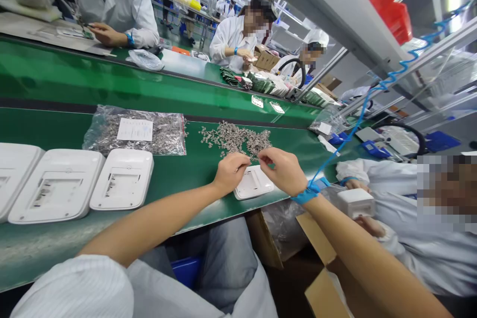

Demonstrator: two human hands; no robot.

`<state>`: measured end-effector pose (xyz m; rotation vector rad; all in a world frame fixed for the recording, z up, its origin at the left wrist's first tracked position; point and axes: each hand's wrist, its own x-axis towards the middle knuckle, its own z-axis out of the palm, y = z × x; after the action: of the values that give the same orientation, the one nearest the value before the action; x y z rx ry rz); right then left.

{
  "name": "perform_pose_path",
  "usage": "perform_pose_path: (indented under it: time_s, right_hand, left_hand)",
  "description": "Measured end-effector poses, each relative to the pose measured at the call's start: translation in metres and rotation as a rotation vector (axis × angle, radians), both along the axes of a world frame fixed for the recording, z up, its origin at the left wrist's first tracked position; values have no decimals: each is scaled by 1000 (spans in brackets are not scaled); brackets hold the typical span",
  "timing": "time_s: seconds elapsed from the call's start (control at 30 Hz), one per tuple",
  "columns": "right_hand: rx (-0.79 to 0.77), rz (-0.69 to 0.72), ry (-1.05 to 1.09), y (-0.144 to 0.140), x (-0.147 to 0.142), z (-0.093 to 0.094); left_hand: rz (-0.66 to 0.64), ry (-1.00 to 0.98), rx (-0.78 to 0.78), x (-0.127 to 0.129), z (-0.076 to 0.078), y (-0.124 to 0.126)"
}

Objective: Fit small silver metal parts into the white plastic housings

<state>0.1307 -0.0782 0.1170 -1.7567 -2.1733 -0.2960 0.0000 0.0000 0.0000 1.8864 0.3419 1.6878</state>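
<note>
My left hand (231,173) and my right hand (283,171) meet over the front edge of a pile of small metal pieces (234,137) on the green bench. Both have thumb and fingers pinched together; whatever they hold is too small to make out. Just below them lies a white plastic housing (255,184) with a recessed compartment, partly covered by my hands. A blue wrist strap (311,191) with a coiled cord circles my right wrist. To the left, more white housings (122,179) stand in a row.
A clear bag of metal pieces (164,131) with a paper label lies behind the row. Beyond runs a green conveyor belt (179,89) carrying two small white parts (257,102). At right, a co-worker holds a white housing (357,202). A cardboard box (316,238) stands below the bench edge.
</note>
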Motion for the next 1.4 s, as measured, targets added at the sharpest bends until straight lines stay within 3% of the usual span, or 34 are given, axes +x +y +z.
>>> perform_pose_path:
  time_s: [0.2,0.43,0.7,0.93,1.07,1.27,1.4]
  right_hand:
    - [-29,-24,-67,-5,-1,6]
    - [-89,-11,-125,-5,0,6]
    - [-194,76,-355,-3,0,6]
    - [-71,231,-495,-4,7,0]
    - [-44,393,-561,-8,7,8]
    - [7,681,-628,-14,10,14]
    - [-2,768,-649,-17,9,13]
  left_hand:
    - [-27,44,-21,1,-4,1]
    - [66,218,65,-2,-4,0]
    - [113,285,193,-2,-6,-1]
    - [29,270,140,2,-14,-4]
    - [-87,293,-41,0,-12,-6]
    - [-448,317,-362,-5,4,-7]
    - [-555,306,-446,-4,7,-7]
